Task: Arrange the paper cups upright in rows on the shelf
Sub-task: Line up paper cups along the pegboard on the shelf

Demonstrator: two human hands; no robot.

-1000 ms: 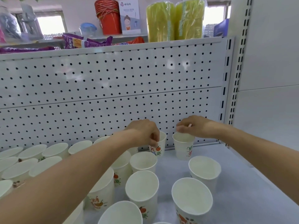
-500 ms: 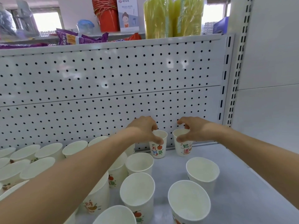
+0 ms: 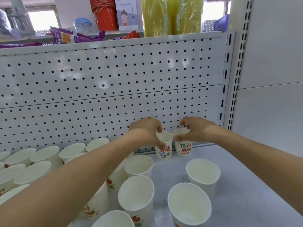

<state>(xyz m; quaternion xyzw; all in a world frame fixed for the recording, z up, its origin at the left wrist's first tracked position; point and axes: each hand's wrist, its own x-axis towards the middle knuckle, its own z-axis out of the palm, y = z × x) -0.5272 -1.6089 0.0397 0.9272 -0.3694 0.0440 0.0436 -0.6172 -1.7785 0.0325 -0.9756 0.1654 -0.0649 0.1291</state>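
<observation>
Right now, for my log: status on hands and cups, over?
Left hand grips left cup. Right hand grips right cup. Both upright, side by side at pegboard. Nothing blocking.

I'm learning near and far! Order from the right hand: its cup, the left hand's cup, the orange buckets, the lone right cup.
1. Right-hand cup, gripped by the right hand, at back.
2. Left-hand cup, in the left hand, just left.
3. Lone right cup, nearer the front.
4. Orange buckets, top shelf.
</observation>
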